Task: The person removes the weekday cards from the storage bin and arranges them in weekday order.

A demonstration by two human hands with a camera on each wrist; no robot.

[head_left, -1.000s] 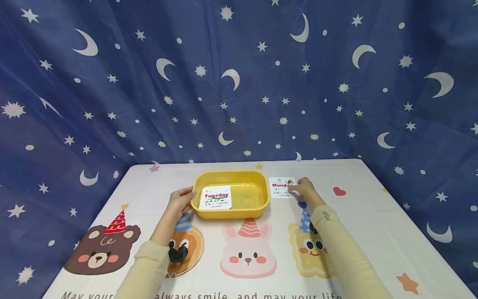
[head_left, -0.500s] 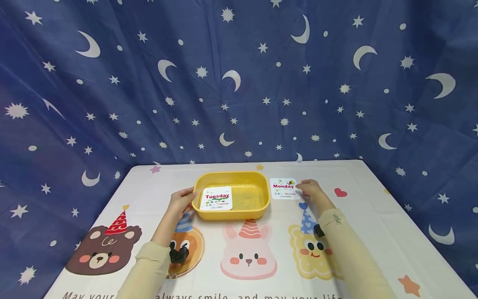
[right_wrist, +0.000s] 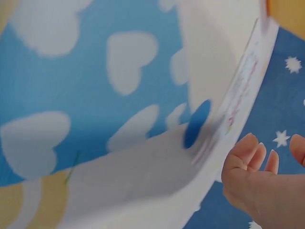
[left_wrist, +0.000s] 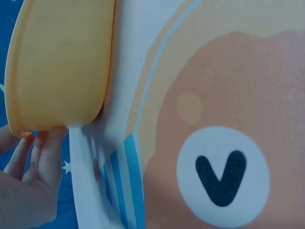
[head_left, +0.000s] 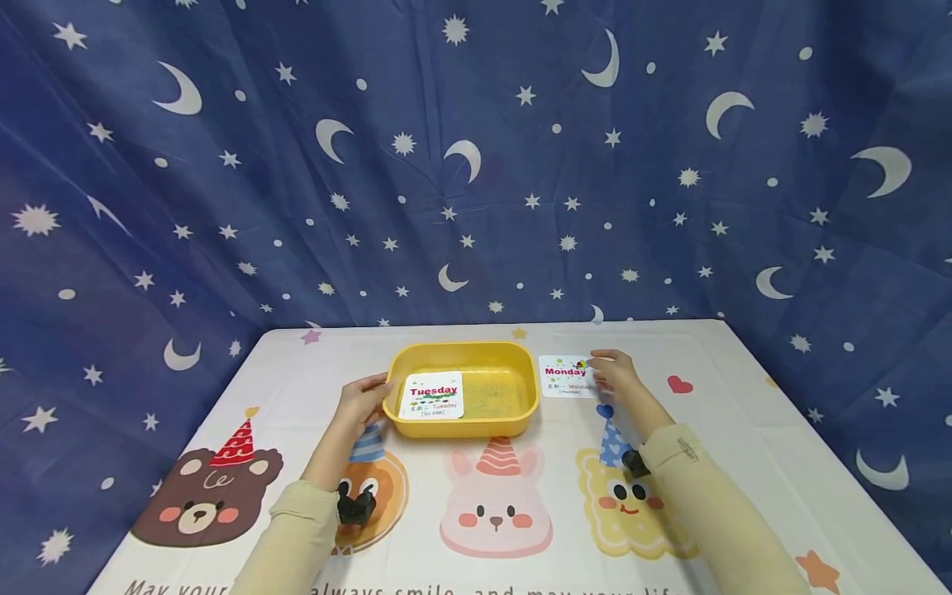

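On the bench (head_left: 744,463), yellow tray (head_left: 494,397) near the far edge, Tuesday card (head_left: 431,397) in its left half. Left hand (head_left: 359,403) pinches the tray's left end at the rim. Monday card (head_left: 563,377) lies just right of the tray. Right hand (head_left: 619,378) at that card's right edge, fingers loosely bent, thumb apart, nothing gripped; can't tell if touching. Starry blue curtain (head_left: 506,198) behind.

From the near side, one camera, worn on the head, looks forward and down across the bench (head_left: 732,413) to the starry far curtain (head_left: 506,207). Two wrist cameras sit close in: the left shares the left hand (head_left: 360,405) and yellow tray (head_left: 491,427) with it, the right the right hand (head_left: 619,378) and printed blue hat (head_left: 613,446).
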